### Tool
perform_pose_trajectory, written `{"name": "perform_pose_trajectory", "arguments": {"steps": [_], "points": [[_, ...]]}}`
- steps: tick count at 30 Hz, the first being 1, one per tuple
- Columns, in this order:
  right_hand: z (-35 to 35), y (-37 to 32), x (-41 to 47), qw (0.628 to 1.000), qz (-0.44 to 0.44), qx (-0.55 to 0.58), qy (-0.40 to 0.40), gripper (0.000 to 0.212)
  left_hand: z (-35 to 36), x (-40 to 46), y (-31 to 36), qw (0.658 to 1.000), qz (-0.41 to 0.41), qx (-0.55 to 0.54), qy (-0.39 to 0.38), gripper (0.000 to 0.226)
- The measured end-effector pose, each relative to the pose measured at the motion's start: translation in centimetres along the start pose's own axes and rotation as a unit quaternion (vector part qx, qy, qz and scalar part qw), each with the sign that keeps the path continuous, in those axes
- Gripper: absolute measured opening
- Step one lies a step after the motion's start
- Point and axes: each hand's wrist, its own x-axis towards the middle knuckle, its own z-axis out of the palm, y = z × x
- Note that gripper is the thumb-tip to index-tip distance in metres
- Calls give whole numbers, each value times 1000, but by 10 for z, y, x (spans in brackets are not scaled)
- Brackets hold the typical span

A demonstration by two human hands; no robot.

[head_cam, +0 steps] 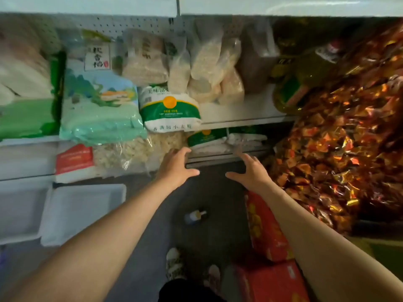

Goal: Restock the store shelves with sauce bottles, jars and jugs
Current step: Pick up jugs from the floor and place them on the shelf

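Nearest the lens, two bare forearms run up from the bottom corners of the frame toward the middle, where the left hand (177,165) and the right hand (250,172) hang over the dark floor with fingers spread wide, holding nothing, palms facing each other across a gap. Filling the right side is a great heap of shiny red-and-gold wrapped sweets (349,138). Across the upper half runs a white shelf (239,113) stacked with grain bags: a pale green sack (98,110) at left centre, a smaller white-and-green flour bag (170,110) beside it, and clear packets behind. Lower left sit two white tubs (82,212), side by side. Red cartons (266,229) lie at lower right, under the right forearm. Smallest, a single small bottle (195,216) lies on its side on the floor, below and between the hands, touched by neither.
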Motion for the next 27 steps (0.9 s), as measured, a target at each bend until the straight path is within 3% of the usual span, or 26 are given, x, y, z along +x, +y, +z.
{"name": "perform_pose_trajectory", "arguments": {"steps": [9, 19, 27], "points": [[161, 106, 21, 995, 23, -6, -97, 76, 150, -18, -122, 991, -108, -64, -47, 68], [333, 223, 63, 977, 102, 67, -174, 70, 310, 7, -248, 973, -191, -110, -67, 70], [427, 284, 123, 967, 98, 189, -137, 53, 436, 54, -320, 964, -194, -149, -103, 84]]}}
